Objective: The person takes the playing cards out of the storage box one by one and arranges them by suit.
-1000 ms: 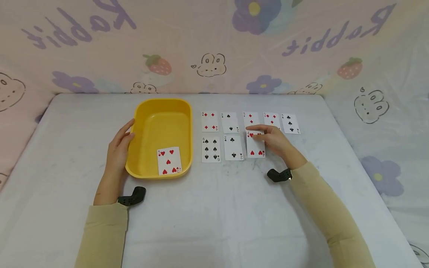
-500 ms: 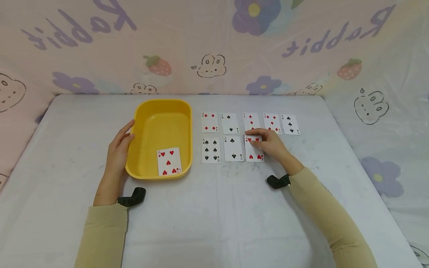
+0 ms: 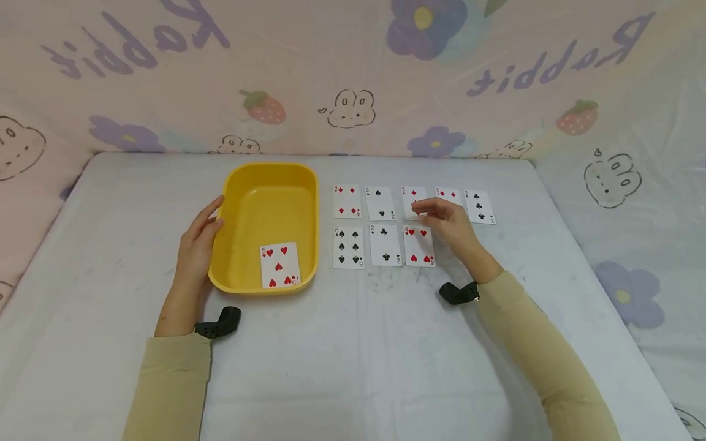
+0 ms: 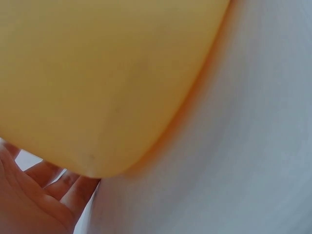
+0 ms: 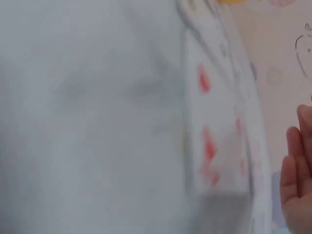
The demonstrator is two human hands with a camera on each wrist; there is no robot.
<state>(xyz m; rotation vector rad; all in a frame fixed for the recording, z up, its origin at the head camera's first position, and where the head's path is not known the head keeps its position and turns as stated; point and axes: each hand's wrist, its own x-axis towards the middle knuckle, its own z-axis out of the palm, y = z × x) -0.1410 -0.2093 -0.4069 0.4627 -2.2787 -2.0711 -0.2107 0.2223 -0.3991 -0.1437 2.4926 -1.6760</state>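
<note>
My left hand point(image 3: 197, 251) rests against the left side of a yellow plastic tray point(image 3: 216, 269), fingertips touching its outer wall. In the left wrist view, fairly straight fingers point(image 4: 58, 187) meet the tray's edge. Inside the tray lies a five of hearts playing card point(image 3: 279, 265). Over the card rows hovers my right hand point(image 3: 449, 229), holding nothing, its fingers partly bent. Just below and left of it, the four of hearts point(image 3: 420, 248) lies face up beside the two of clubs point(image 3: 385, 245). The hand partly covers the three of diamonds point(image 3: 410, 196) and five of diamonds point(image 3: 448, 195).
Farther left in the lower row is the six of spades point(image 3: 349, 248). The upper row also has the four of diamonds point(image 3: 347, 202), two of spades point(image 3: 380, 204) and three of clubs point(image 3: 480, 207). A patterned curtain point(image 3: 298, 67) stands behind the white table point(image 3: 353, 355).
My right hand has laid the four of hearts down beside the two of clubs, let go of it and lifted slightly up and right. The left hand and tray have stayed put.
</note>
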